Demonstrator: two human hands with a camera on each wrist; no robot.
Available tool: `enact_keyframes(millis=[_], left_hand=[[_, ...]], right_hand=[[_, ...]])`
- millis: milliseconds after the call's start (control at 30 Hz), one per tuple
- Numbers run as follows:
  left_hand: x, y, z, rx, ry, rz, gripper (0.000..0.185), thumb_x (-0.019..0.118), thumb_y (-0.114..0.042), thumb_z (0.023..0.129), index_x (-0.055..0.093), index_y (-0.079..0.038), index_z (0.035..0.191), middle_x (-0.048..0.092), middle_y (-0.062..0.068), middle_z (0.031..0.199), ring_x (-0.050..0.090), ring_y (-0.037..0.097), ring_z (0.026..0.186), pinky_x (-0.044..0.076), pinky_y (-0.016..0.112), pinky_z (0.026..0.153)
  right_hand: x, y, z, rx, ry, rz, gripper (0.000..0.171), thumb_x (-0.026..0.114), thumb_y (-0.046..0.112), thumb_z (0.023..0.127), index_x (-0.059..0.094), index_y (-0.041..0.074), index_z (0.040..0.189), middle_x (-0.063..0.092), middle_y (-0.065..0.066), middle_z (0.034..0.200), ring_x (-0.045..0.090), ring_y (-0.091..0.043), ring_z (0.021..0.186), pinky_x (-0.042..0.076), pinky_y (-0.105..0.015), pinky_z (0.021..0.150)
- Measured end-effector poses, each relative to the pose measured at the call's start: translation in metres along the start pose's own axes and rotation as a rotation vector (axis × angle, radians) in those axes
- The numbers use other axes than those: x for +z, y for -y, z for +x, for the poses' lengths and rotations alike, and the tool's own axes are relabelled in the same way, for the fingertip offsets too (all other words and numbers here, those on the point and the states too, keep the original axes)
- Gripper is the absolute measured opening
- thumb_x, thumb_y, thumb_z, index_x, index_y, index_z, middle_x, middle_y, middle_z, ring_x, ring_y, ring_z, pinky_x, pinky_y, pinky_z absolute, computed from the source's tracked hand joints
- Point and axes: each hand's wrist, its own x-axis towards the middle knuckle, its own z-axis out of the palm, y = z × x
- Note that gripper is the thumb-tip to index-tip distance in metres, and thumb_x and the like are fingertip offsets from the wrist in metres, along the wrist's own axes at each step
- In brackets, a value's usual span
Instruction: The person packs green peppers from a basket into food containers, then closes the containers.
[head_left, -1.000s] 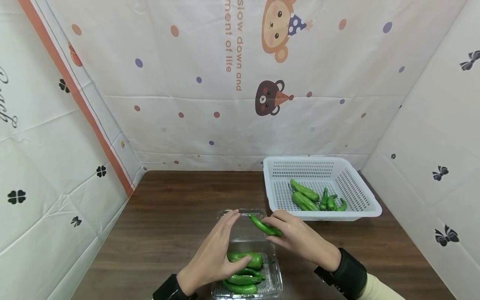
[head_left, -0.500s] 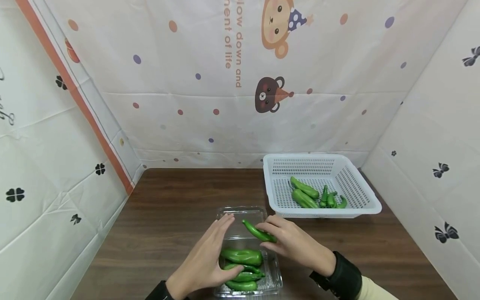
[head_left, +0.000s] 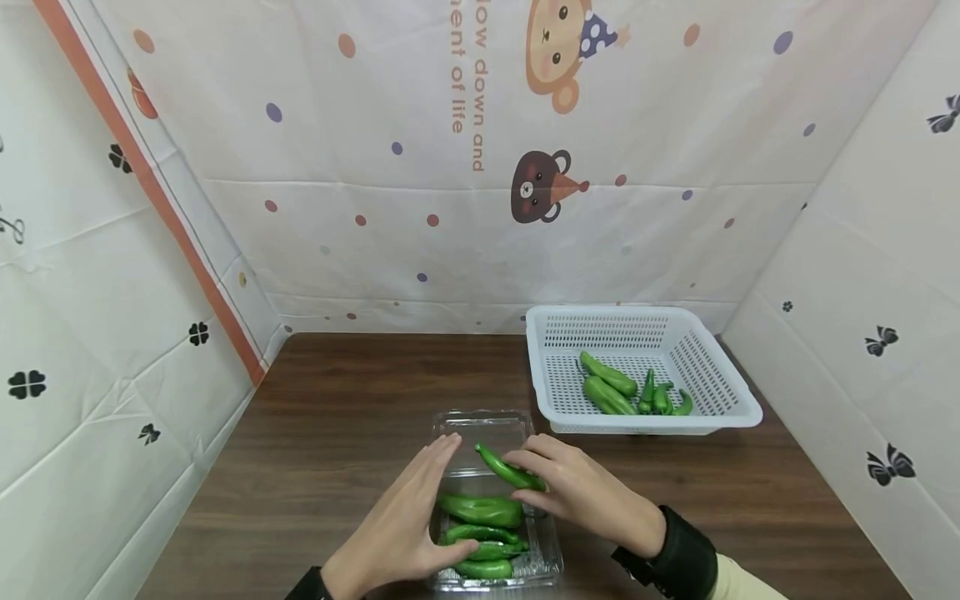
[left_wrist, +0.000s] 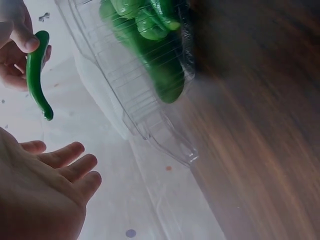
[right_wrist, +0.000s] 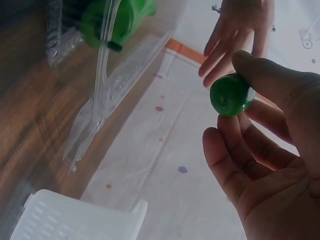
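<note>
R hand [head_left: 573, 487] is pinching a green pepper [head_left: 508, 471] betw thumb & fingers, hovering over the clear clamshell box [head_left: 546, 557]. L hand [head_left: 401, 525] is lying flat at the box's left side, fingers straight & together, thumb in the peppers; box's near edge cut off

The head view looks forward and down from above onto the dark brown wooden bench [head_left: 360, 417], taking in the whole scene from some way off. Both wrist views sit low and close, tilted upward beside the clear plastic clamshell box [left_wrist: 150, 100] [right_wrist: 107, 75] [head_left: 480, 433], which all three views share.
</note>
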Motion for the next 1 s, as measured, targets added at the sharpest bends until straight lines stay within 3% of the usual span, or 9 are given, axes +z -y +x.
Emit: enact_keyframes(millis=[367,700,1000], left_hand=[[0.001,0.005,-0.011,0.015,0.022,0.002,0.124,0.087,-0.057,0.073,0.021,-0.003,0.163,0.037,0.013,0.162,0.041,0.026,0.147,0.036,0.054,0.117],[0.006,0.010,-0.020,-0.059,0.135,-0.010,0.133,0.088,-0.066,0.068,0.017,-0.010,0.165,0.040,0.011,0.161,0.041,0.028,0.147,0.035,0.054,0.118],[0.004,0.009,-0.023,-0.071,0.193,0.018,0.127,0.082,-0.071,0.071,0.023,-0.008,0.164,0.038,0.006,0.163,0.040,0.032,0.147,0.035,0.054,0.118]], right_hand=[[0.013,0.011,0.002,-0.035,0.062,-0.017,0.042,0.080,0.026,0.090,0.066,0.012,0.128,0.057,0.005,0.107,0.052,-0.003,0.088,0.041,-0.011,0.075],[0.029,0.021,-0.001,-0.037,0.176,0.009,0.041,0.082,0.027,0.090,0.068,0.013,0.125,0.059,0.006,0.105,0.056,-0.001,0.087,0.045,-0.011,0.074],[0.042,0.029,-0.003,-0.110,0.190,0.018,0.040,0.083,0.026,0.089,0.068,0.014,0.124,0.061,0.006,0.106,0.056,0.000,0.089,0.046,-0.009,0.077]])
